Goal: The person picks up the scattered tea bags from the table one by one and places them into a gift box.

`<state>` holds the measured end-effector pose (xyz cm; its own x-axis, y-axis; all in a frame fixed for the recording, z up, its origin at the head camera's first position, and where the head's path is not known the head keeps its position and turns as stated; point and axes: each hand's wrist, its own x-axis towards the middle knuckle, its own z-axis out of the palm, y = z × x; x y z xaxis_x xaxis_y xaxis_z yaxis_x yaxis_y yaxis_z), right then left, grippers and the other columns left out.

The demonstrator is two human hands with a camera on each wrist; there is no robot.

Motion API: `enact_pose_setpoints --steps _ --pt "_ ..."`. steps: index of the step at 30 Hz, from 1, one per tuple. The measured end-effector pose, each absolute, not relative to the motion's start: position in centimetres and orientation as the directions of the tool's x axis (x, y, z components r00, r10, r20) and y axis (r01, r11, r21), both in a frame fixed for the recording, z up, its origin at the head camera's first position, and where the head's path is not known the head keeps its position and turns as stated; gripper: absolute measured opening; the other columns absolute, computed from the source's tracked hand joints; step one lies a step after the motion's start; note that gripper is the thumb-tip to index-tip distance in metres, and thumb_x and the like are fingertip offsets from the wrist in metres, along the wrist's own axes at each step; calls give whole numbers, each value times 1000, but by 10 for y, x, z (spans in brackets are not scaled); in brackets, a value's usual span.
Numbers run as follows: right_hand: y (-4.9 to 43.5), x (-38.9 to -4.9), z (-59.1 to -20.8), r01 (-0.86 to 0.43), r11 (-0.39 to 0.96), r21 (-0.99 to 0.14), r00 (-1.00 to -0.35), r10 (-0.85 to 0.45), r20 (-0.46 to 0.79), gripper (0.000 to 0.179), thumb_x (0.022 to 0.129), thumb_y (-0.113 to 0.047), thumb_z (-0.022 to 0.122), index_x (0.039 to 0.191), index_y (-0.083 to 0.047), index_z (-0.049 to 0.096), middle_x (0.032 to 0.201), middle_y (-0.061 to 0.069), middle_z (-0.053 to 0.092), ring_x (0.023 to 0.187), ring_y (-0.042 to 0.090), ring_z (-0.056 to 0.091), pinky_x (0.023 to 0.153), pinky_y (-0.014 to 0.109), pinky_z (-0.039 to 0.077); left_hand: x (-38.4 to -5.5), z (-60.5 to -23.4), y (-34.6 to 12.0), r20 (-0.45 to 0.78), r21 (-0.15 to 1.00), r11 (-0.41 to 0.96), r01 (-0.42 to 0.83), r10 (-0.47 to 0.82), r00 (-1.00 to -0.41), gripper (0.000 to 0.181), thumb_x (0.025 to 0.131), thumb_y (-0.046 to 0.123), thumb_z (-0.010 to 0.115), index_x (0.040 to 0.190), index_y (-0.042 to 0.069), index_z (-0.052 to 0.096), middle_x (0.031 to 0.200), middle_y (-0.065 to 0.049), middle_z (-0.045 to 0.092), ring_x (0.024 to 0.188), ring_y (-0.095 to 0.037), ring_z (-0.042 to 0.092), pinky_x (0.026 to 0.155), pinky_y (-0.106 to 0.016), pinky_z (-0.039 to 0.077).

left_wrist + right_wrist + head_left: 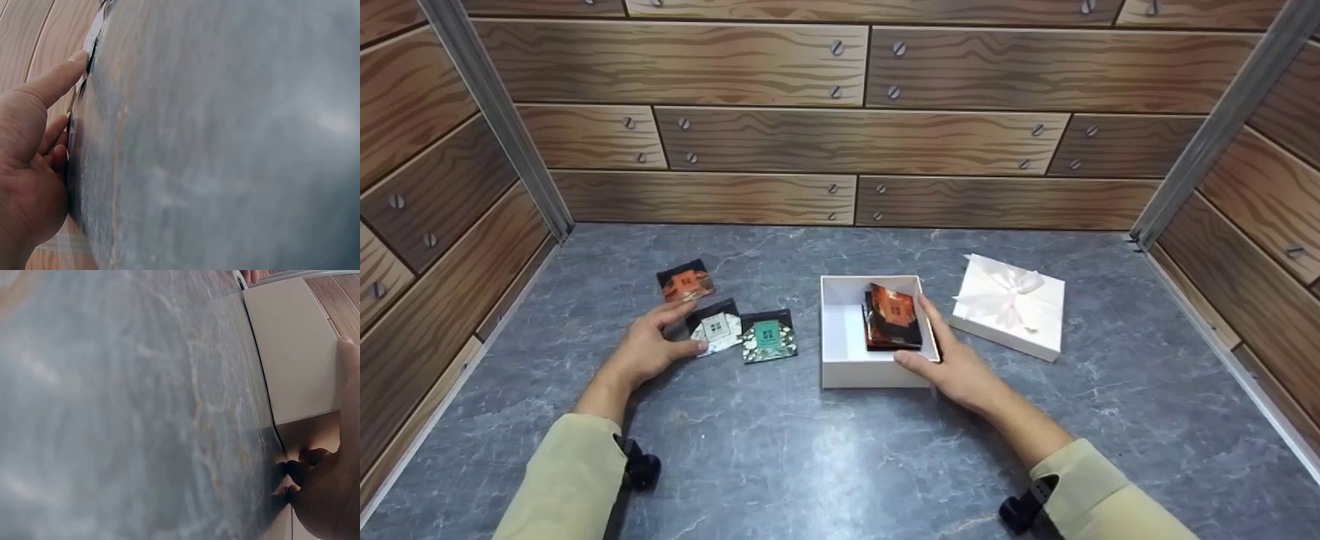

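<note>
In the head view my left hand point(649, 349) is at the left edge of a white-and-black flat packet point(718, 328). Its thumb touches the lower corner, while the index finger reaches the upper side. A black packet with orange print point(685, 281) lies just beyond, and a green-and-black packet point(769, 335) sits to the right. My right hand point(964, 375) grips the near right corner of an open white box point(870, 375), thumb on the front wall, fingers along the right side. Inside, a stack of packets point(894, 316) fills the right part, its top orange-and-black one tilted.
Right of the box lies a white lid point(1012, 306) with a pale ribbon bow, slightly turned. The grey marbled tabletop point(780, 450) is bordered by wood-patterned walls point(840, 139) at the back and sides.
</note>
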<state>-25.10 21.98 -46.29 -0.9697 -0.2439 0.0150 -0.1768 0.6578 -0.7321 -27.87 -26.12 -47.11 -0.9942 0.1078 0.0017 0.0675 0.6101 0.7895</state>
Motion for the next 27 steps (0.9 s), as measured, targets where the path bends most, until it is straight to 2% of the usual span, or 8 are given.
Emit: enact_pose_setpoints --steps 5,15,27 --pt "220 -251 -461 -173 658 -733 -970 -243 11 102 96 -58 72 172 -29 11 160 37 38 136 58 48 111 72 37 -280 -470 -261 -13 787 615 59 112 -994 82 90 26 88 160 10 48 170 -20 31 157 -47 19 127 -62 13" --pt "220 -252 -465 -158 668 -727 -971 -239 -9 104 95 -62 71 172 -33 8 162 34 35 138 59 45 113 73 34 -280 -473 -262 -27 777 627 45 104 -994 82 90 26 87 160 9 48 168 -24 33 156 -48 23 127 -61 16" --pt "220 -251 -465 -190 653 -733 -967 -254 24 101 97 -58 71 172 -29 11 162 34 37 139 57 46 114 71 35 -282 -475 -263 -5 780 623 65 110 -994 77 92 20 86 158 5 50 166 -27 35 154 -49 25 126 -61 17"
